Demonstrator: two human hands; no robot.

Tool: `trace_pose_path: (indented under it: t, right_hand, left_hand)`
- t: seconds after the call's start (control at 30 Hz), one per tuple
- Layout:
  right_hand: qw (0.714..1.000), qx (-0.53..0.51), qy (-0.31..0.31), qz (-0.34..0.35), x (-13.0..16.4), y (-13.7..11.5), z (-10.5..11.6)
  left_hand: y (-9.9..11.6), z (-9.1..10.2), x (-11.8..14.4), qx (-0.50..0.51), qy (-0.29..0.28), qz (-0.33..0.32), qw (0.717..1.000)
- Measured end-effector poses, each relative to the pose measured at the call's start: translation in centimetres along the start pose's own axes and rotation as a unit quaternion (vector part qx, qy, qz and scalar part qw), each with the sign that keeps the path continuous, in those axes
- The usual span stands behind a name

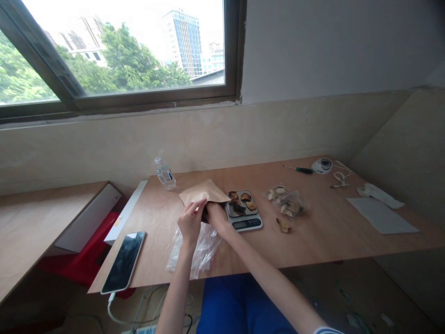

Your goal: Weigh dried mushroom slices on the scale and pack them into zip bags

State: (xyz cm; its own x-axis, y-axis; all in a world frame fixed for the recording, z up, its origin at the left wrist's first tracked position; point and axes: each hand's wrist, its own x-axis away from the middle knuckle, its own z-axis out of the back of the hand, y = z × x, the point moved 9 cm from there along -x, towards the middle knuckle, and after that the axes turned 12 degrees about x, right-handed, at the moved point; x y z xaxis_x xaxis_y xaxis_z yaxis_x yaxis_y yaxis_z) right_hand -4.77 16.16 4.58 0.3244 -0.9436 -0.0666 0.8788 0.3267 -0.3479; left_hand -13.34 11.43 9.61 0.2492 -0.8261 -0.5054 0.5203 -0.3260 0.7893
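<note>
A brown kraft paper bag (205, 191) lies tilted in front of me with its mouth facing me. My left hand (191, 220) pinches the near edge of its opening between thumb and fingers. My right hand (216, 217) reaches into the mouth, so its fingers are hidden inside. Just right of the bag stands a small digital kitchen scale (247, 224), with several dried brown slices, perhaps dried mushrooms (239, 204), on its plate. One more dried slice (283, 226) rests on the table to the right. Clear plastic zip bags (198, 253) lie beneath my hands.
Two clear bags of dried pieces (292, 206) lie right of the scale. A water bottle (165, 174) stands at the back left, and a plugged-in phone (124, 262) lies front left. Farther right are a screwdriver (302, 170), a white dome camera (322, 165) and white paper (382, 215).
</note>
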Motion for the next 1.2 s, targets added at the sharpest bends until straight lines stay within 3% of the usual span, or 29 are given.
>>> trace_pose_path:
  t: [0.17,0.4,0.53,0.63,0.77,0.87,1.0,1.2]
  right_hand:
    - [0.999,-0.035,0.023,-0.002,2.2,0.7,1.5]
    - [0.965,-0.23,0.13,-0.015,5.6,2.2,4.4]
    - [0.937,-0.317,0.134,-0.065,7.6,4.9,5.4]
    - [0.927,-0.34,0.127,-0.09,9.5,8.3,5.1]
    - [0.932,-0.318,0.118,-0.125,12.7,14.0,3.2]
    - [0.951,-0.251,0.109,-0.145,14.9,17.0,1.7]
    - [0.983,-0.133,0.104,-0.076,16.2,17.0,1.2]
    - [0.991,-0.054,0.121,-0.021,14.7,16.9,2.2]
  left_hand:
    - [0.1,0.1,-0.4,0.006,-0.002,0.0,1.0]
    - [-0.1,0.6,-0.7,0.016,-0.003,0.008,1.0]
    - [-0.1,1.0,-0.9,0.017,0.0,0.012,1.0]
    - [-0.1,1.5,-1.1,0.016,0.008,0.01,1.0]
    - [-0.3,2.0,-1.3,0.006,0.021,0.007,1.0]
    - [-0.3,2.2,-1.4,0.005,0.03,0.006,1.0]
    - [-0.3,2.1,-1.5,-0.012,0.032,0.012,0.999]
    - [-1.8,1.9,-1.3,-0.139,-0.012,0.017,0.99]
